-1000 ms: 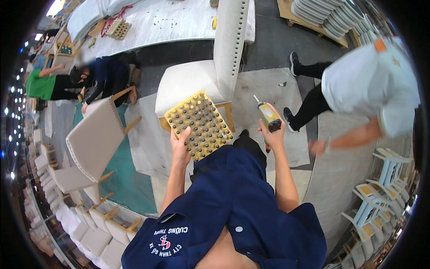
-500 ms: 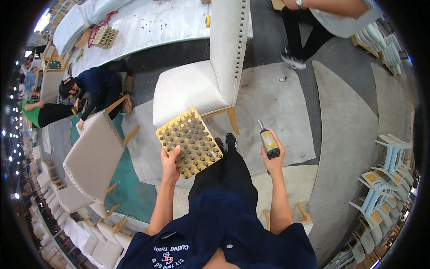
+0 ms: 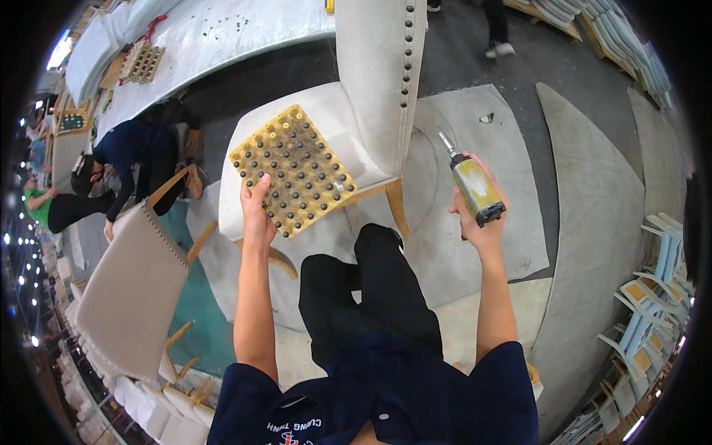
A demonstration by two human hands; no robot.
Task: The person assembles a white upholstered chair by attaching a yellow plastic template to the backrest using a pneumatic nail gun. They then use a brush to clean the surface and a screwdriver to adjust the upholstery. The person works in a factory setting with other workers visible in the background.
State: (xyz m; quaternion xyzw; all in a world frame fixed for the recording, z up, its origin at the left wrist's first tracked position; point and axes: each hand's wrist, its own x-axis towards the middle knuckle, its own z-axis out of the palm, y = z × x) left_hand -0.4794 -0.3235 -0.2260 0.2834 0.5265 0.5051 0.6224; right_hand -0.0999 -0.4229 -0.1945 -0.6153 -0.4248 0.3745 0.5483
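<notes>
Fingers under and thumb on top, my left hand [image 3: 258,211] grips the edge of a yellow, square tray [image 3: 286,144]. Rows of black, round-headed pieces stand in the tray; some holes along its far side have none. In my right hand [image 3: 486,231] is a yellow-green and black power driver [image 3: 475,187], its metal tip pointing away and slightly left. Beyond both hands stands a cream upholstered chair [image 3: 308,115] with wooden legs. Dark studs run down its backrest. The tray hides part of the seat.
To the left, a co-worker [image 3: 137,152] crouches behind a tipped beige chair [image 3: 130,282]. A covered worktable [image 3: 222,33] lies at the back, holding a wooden crate [image 3: 141,61]. Chair parts [image 3: 645,311] are stacked at right. Grey sheets [image 3: 593,200] cover the floor.
Both hands have moved farther out, the tray also leftward and the driver rightward. My knees have come up into view. The person at upper right has moved away.
</notes>
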